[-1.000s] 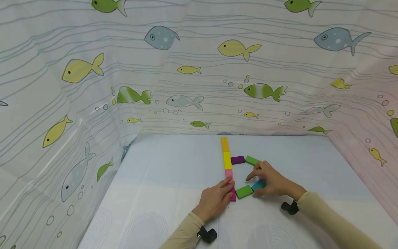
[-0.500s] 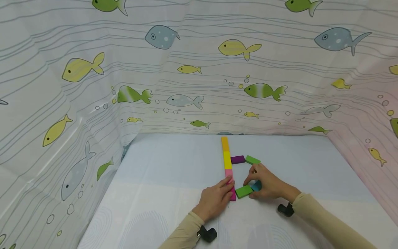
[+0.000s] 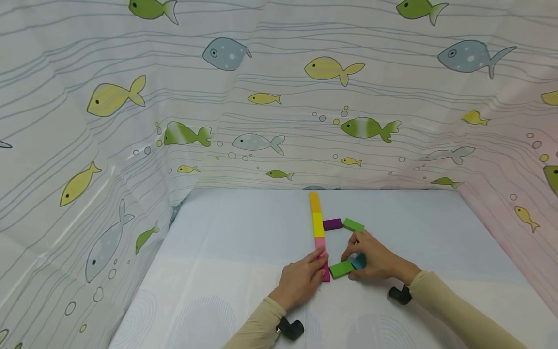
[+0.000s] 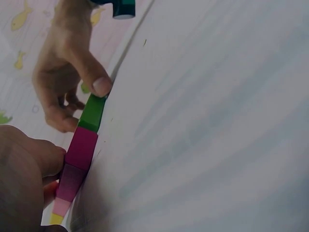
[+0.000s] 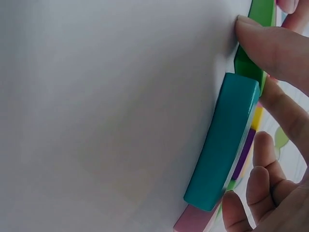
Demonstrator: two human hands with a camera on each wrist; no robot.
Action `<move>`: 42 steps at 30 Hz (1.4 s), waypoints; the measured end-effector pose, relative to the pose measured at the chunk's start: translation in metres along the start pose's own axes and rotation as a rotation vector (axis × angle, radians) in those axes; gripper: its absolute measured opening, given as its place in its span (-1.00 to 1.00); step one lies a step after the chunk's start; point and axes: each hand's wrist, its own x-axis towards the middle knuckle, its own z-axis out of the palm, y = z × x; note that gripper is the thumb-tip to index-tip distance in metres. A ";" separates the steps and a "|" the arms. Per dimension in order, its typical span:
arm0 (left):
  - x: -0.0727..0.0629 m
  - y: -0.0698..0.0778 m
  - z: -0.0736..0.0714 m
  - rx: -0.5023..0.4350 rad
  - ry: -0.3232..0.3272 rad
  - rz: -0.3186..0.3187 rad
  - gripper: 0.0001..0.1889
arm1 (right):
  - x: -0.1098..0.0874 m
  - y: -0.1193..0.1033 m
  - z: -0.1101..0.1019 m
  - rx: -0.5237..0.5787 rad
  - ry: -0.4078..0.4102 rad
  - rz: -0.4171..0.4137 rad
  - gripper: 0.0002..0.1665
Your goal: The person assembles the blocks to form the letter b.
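In the head view a straight row of blocks runs away from me: orange [image 3: 315, 202], yellow [image 3: 318, 224], pink [image 3: 320, 242] and magenta [image 3: 326, 277]. My left hand [image 3: 298, 280] rests its fingers on the pink and magenta end, along the row's left side. My right hand [image 3: 377, 259] pinches the lower green block [image 3: 341, 269] at its right end, thumb on the near side and index finger on the far side. A teal block [image 5: 224, 140] follows that green one, under my right palm. Beyond it lies a dusty pink block [image 5: 195, 220], mostly hidden by my hand in the head view.
A purple block [image 3: 333, 224] juts right from the yellow one, with a light green block [image 3: 353, 224] angled after it. These and the lower blocks form a curve right of the row. A fish-patterned curtain [image 3: 261, 116] encloses the white table [image 3: 218, 228].
My right hand has slid slightly left, from around the teal block to the end of the lower green block. My left hand has stayed in place on the row.
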 end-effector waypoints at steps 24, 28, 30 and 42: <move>-0.001 0.001 -0.001 0.017 -0.007 -0.005 -0.55 | 0.001 -0.001 0.004 -0.036 0.010 -0.005 -0.58; -0.001 0.002 -0.001 0.017 -0.003 -0.003 -0.55 | 0.001 -0.002 0.004 -0.037 0.004 -0.010 -0.58; -0.001 0.002 -0.001 0.013 -0.003 -0.004 -0.55 | 0.001 -0.002 0.004 -0.040 0.001 -0.011 -0.58; 0.000 0.000 0.000 0.001 -0.015 -0.014 -0.54 | -0.004 0.005 -0.011 -0.031 -0.034 0.031 -0.35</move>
